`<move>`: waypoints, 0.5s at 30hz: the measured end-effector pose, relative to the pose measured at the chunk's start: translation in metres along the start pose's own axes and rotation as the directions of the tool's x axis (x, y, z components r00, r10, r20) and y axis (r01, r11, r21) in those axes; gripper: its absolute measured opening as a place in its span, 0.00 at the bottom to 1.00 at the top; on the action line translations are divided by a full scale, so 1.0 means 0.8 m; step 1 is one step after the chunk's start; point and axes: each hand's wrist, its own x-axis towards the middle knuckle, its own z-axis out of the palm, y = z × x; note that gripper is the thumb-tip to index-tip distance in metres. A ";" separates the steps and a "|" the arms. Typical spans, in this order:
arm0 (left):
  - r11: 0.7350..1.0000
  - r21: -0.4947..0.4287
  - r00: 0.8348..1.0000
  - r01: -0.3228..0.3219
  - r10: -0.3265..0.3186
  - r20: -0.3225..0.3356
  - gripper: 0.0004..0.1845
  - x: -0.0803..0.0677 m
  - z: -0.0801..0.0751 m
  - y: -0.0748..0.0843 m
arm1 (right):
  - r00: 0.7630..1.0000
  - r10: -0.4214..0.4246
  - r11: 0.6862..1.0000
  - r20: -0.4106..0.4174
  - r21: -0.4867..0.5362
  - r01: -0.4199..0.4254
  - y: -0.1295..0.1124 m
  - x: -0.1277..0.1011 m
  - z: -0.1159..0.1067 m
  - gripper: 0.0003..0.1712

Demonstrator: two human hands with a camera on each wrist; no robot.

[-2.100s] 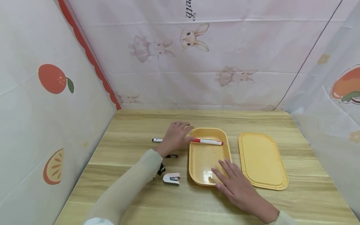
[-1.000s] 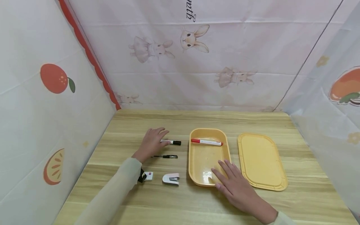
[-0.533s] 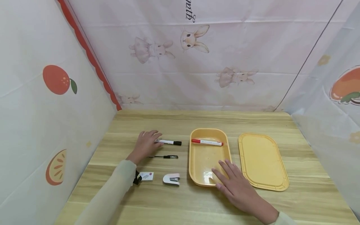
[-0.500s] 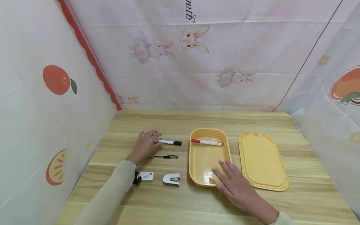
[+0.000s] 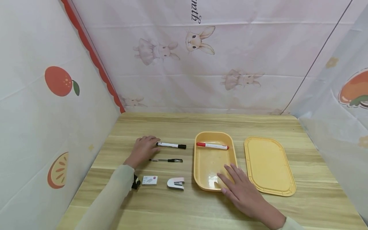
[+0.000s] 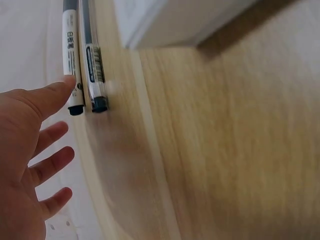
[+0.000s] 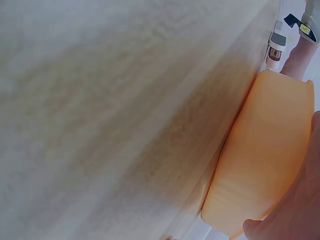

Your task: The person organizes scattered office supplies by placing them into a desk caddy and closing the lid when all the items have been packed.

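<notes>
My left hand (image 5: 143,148) lies flat on the wooden table, fingers straight. In the left wrist view its thumb (image 6: 60,87) touches the rear end of a black-capped white marker (image 6: 70,50). That marker (image 5: 171,146) lies just left of a yellow tray (image 5: 201,179), with a thin black pen (image 5: 166,160) parallel below it. A red-capped marker (image 5: 212,146) lies inside the tray at its far end. My right hand (image 5: 240,188) rests open on the tray's near right rim, seen from below as the tray's wall (image 7: 270,160).
A yellow lid (image 5: 268,166) lies flat right of the tray. A small white box (image 5: 149,180) and a white stapler (image 5: 175,183) sit near my left wrist. Printed fabric walls close off the table on the left, back and right.
My left hand has drawn back leftwards from the tray's far left corner to the black marker's rear end. Red marker, tray and right hand have stayed put.
</notes>
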 end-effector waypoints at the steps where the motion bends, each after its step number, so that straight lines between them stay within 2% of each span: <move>1: 1.000 -0.007 1.000 0.002 -0.002 0.004 0.26 -0.001 0.001 -0.002 | 1.000 0.002 1.000 0.004 0.002 -0.002 0.000 0.000 0.000 0.29; 8: 1.000 -0.019 1.000 0.003 -0.002 0.031 0.21 -0.003 -0.002 -0.003 | 1.000 0.000 1.000 0.001 -0.008 0.000 -0.001 0.000 -0.001 0.29; 15: 0.999 -0.032 1.000 -0.005 0.005 0.016 0.20 -0.002 -0.005 0.000 | 1.000 -0.010 1.000 -0.013 -0.025 0.010 -0.003 -0.001 -0.001 0.29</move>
